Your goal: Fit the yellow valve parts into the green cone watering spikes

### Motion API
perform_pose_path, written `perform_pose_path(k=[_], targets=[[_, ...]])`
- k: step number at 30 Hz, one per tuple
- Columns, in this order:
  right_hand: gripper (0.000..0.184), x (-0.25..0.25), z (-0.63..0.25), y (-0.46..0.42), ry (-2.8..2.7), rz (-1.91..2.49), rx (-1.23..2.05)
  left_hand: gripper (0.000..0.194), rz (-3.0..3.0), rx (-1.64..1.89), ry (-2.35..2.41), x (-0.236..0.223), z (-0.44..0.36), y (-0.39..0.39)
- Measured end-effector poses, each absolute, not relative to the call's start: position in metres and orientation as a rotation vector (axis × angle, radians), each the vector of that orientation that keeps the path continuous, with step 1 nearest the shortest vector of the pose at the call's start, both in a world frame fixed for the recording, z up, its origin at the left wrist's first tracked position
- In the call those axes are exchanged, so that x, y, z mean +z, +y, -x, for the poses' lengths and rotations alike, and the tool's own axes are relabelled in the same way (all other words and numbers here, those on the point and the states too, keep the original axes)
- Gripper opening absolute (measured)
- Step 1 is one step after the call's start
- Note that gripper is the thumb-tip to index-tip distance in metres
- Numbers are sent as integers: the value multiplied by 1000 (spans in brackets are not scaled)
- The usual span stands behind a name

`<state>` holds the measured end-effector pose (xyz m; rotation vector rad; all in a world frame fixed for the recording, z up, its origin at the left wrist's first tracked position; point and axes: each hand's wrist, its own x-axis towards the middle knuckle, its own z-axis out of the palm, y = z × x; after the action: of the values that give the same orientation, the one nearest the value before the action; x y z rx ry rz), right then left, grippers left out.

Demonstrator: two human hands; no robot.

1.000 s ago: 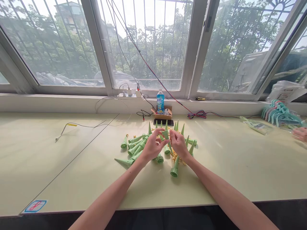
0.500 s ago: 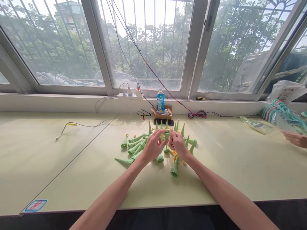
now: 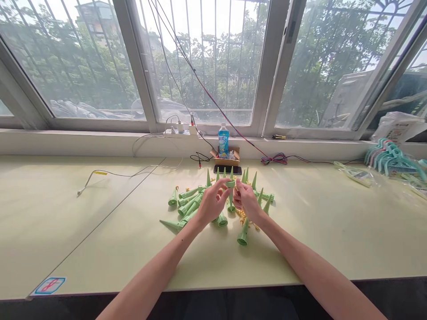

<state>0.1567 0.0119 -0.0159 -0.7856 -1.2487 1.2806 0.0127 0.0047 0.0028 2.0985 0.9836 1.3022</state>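
My left hand holds a green plastic watering spike above the pile, thumb and fingers around its wide, open end. My right hand is closed right beside that end, its thumb and forefinger pinched together. What sits in that pinch is too small to make out. Under and around both hands are several more green spikes, some lying on their sides and others standing point up. Small yellow plastic pieces are scattered between them, partly hidden by my right hand.
Behind the pile lie a dark phone and a small cardboard box with a blue bottle. A white cable crosses the table on the left. Coiled wires lie at the back, and teal hangers at the right.
The held spike has tipped slightly, so its open end shows less. Both hands stay nearly in place. Another person's hand at the right edge has gone out of view.
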Motion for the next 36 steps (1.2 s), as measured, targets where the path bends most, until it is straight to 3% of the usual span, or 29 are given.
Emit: perform_pose_path(k=[19, 36], targets=[[52, -17, -155, 10, -1281, 741, 1219, 45, -1503, 1257, 818, 7, -13, 2], [44, -20, -162, 10, -1638, 983, 446, 51, -984, 1070, 700, 9, -10, 5]])
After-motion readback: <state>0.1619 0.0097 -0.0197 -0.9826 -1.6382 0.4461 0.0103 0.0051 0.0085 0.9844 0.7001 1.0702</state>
